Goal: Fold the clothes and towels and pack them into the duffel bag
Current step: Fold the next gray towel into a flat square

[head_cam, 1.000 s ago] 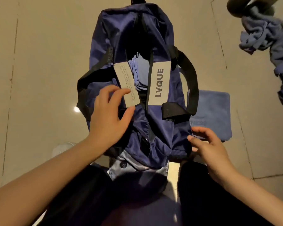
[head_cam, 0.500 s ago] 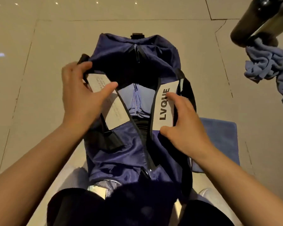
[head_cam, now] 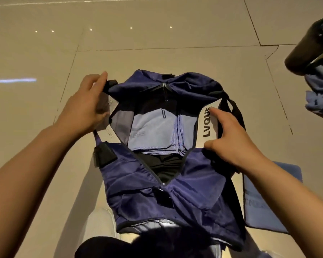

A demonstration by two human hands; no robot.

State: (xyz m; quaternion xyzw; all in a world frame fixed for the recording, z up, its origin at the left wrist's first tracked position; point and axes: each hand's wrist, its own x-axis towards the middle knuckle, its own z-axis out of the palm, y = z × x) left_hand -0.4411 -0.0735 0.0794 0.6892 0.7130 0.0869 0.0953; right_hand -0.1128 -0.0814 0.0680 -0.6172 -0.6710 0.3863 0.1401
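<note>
Navy duffel bag (head_cam: 175,198) sits on the tiled floor (head_cam: 138,34) in front of the person, zip open, mouth spread wide.

Left hand (head_cam: 88,108) grips the left rim: fingers curled over the edge at the black strap (head_cam: 104,155) end, thumb on the white label panel (head_cam: 108,131).

Right hand (head_cam: 229,138) pinches the right rim, index finger and thumb on the white "LVQUE" label (head_cam: 207,125), other fingers curled over the black handle (head_cam: 237,112).

Inside the bag: folded light-blue towel (head_cam: 151,133) lying flat at the far end, dark folded garment (head_cam: 164,164) nearer the person.

Outside: another folded blue towel (head_cam: 257,202) on the floor just right of the bag, partly under the right forearm. Crumpled blue cloth (head_cam: 319,94) top right, hanging below a dark object (head_cam: 309,49) I can't identify.
</note>
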